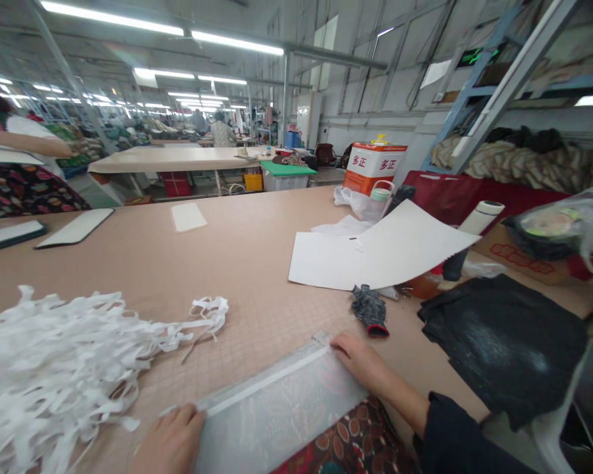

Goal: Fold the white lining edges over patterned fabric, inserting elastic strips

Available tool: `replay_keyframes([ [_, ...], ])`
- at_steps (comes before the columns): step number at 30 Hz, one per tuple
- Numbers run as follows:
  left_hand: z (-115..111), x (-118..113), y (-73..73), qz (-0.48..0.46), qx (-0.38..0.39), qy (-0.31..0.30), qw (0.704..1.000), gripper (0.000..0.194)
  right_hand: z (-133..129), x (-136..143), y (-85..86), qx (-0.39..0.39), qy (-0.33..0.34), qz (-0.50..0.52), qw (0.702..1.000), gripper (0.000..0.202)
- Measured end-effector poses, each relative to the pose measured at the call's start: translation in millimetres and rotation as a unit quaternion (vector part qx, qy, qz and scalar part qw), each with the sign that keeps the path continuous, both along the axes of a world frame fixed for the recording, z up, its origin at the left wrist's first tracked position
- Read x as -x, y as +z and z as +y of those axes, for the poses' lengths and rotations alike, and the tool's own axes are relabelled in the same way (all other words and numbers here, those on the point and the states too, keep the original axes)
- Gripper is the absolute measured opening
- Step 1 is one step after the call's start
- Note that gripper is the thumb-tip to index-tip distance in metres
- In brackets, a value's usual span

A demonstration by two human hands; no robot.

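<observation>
Two bare hands flank a pale, see-through panel [277,411] at bottom center. The left hand [172,438], low in the frame, bends its fingers side by side at the panel's left corner; the right forearm [405,398] slants in from lower right, the right hand [356,355] keeping fingers together on the far right corner. Whether either pinches, I cannot tell. Tan tabletop [257,263] stretches beyond, between white strips [64,362] and a gray glove [369,309].
</observation>
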State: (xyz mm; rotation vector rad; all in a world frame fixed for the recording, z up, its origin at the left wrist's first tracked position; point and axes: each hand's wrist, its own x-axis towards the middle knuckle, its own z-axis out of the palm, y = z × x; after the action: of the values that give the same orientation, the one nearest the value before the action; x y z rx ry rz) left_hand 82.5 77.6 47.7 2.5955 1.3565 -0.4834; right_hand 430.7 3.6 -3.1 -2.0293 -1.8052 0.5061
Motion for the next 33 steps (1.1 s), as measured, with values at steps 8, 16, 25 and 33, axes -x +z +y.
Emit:
replay_keyframes([
  [8, 11, -121, 2.1, -0.147, 0.023, -0.126, 0.981, 0.024, 12, -2, -9.7, 0.024, -0.073, -0.028, 0.997, 0.009],
  [16, 1, -199, -25.4, -0.265, -0.011, -0.101, 0.959, 0.021, -3, -5, 0.7, -0.102, -0.042, 0.103, 0.989, 0.010],
  [25, 2, -215, -45.7, -0.284, -0.023, -0.074, 0.956, 0.016, 17, -11, -23.0, -0.081, -0.086, 0.175, 0.977, 0.025],
  [33, -4, -214, -67.4, -0.249, -0.175, -0.174, 0.936, 0.015, 17, -8, -18.4, -0.091, -0.043, -0.011, 0.995, 0.010],
])
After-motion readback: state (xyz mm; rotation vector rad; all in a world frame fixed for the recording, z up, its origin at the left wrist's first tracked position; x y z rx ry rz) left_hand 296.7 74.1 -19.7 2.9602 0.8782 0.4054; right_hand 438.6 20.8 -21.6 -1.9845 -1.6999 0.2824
